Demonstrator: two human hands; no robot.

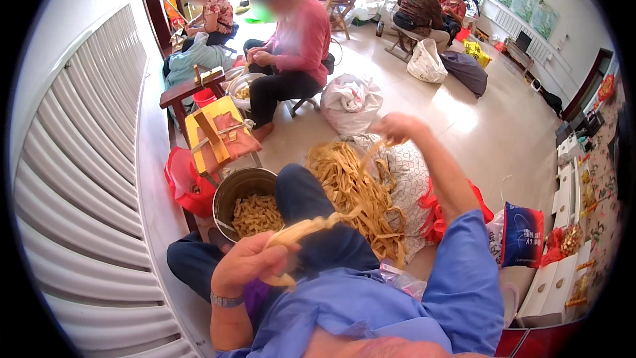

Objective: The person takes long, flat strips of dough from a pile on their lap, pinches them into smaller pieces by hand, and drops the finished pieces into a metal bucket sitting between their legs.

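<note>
Two hands' grip clamped on straw strips; metal bowl holds folded pieces.

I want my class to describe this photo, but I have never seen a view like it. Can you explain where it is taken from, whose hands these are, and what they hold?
There is no machine here. The picture comes from a wide camera worn on a person's head, looking down, which is why straight edges bend near the rim. The two arms entering from below are that person's own. The left hand grips a rolled bundle of pale strips. The right hand is raised, pulling a strip from a heap of tan strips lying on a patterned cloth. A metal bucket beside the knee holds small finished pieces. Other people sit further back, working too.
</note>
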